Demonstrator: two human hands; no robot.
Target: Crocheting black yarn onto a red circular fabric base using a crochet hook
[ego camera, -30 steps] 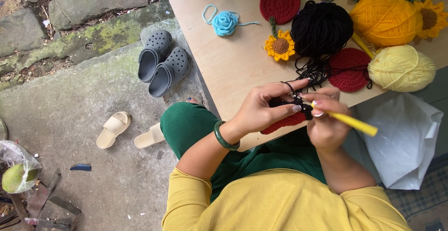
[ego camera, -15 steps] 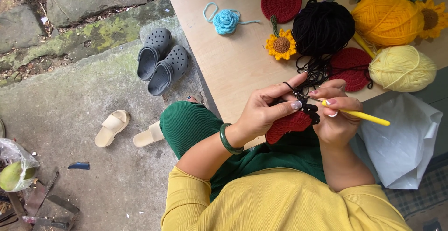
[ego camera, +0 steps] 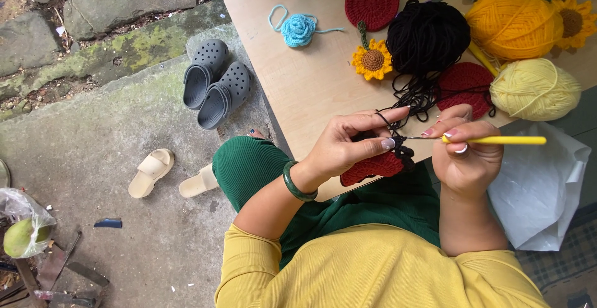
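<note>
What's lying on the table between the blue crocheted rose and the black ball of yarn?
In the head view, a crocheted sunflower lies between the blue rose and the black yarn ball.

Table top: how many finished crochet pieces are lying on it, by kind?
Red rounds: 2
Sunflowers: 2
Blue rose: 1
Total: 5
Not counted: the red piece held in the left hand.
</note>
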